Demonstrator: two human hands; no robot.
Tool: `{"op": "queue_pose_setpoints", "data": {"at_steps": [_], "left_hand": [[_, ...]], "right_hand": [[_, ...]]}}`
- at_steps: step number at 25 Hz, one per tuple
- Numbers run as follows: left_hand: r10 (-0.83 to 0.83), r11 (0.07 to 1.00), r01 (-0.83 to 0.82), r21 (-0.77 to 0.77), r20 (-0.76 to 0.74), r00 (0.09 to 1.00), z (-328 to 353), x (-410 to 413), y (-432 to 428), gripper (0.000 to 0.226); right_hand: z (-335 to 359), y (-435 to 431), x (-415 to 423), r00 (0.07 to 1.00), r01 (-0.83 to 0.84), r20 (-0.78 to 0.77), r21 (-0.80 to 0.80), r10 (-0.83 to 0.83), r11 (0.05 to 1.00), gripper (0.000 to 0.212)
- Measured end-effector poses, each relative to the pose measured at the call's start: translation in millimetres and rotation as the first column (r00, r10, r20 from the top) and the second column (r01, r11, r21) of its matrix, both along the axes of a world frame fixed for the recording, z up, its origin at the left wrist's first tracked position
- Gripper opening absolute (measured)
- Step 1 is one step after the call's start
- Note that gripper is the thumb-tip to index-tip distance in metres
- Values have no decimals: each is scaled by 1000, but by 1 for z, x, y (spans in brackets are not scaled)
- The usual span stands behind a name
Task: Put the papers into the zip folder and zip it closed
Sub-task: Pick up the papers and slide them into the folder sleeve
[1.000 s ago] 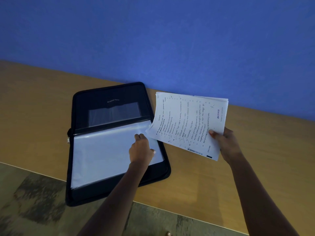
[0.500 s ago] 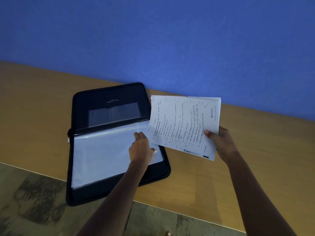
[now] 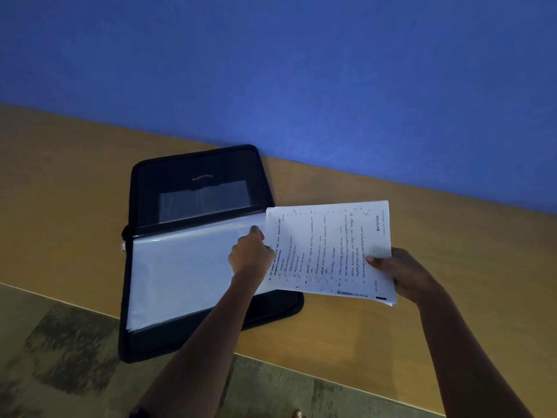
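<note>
A black zip folder lies open on the wooden table, its near half covered by clear plastic sleeves. My left hand pinches the right edge of the top sleeve. A stack of printed papers is gripped at its right end by my right hand, thumb on top. The stack's left edge reaches over the folder's right side and meets the sleeve opening by my left hand. Whether the papers are inside the sleeve I cannot tell.
The wooden table runs along a blue wall. Its near edge crosses the view diagonally, with patterned floor below. The folder's near corner overhangs that edge.
My right hand has carried the papers down and left, from above the table beside the folder to the sleeve's right edge. My left hand stays at the sleeve edge.
</note>
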State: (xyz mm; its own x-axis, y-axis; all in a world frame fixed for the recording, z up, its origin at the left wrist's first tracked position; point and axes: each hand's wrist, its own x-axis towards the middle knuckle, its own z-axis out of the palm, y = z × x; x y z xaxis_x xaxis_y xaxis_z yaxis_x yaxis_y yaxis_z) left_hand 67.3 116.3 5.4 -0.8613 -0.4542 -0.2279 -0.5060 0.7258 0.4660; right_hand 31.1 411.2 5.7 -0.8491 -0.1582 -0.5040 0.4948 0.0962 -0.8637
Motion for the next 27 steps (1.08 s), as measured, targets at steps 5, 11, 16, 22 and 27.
{"op": "queue_pose_setpoints", "data": {"at_steps": [5,11,16,22,27], "left_hand": [[194,955,-214,203,111,975,-11,-16,-20,15],[273,841,-307,446,140,952,-7,-19,-36,7],[215,850,-245,466,118,969,-2,-21,-40,5],[174,882,-246,402,207,963,-3,-22,-35,7],[130,914,-198,355,208,970,-8,-21,-25,9]], "right_hand": [[-2,9,1,1000,-1,12,-18,1,1000,27],[-4,14,0,999,2,33,0,-2,1000,26],[-2,17,-1,1000,18,4,-9,-18,1000,26],[9,31,-7,981,155,-110,-71,-163,985,59],[16,26,-14,916,310,-197,-202,-349,929,32]]}}
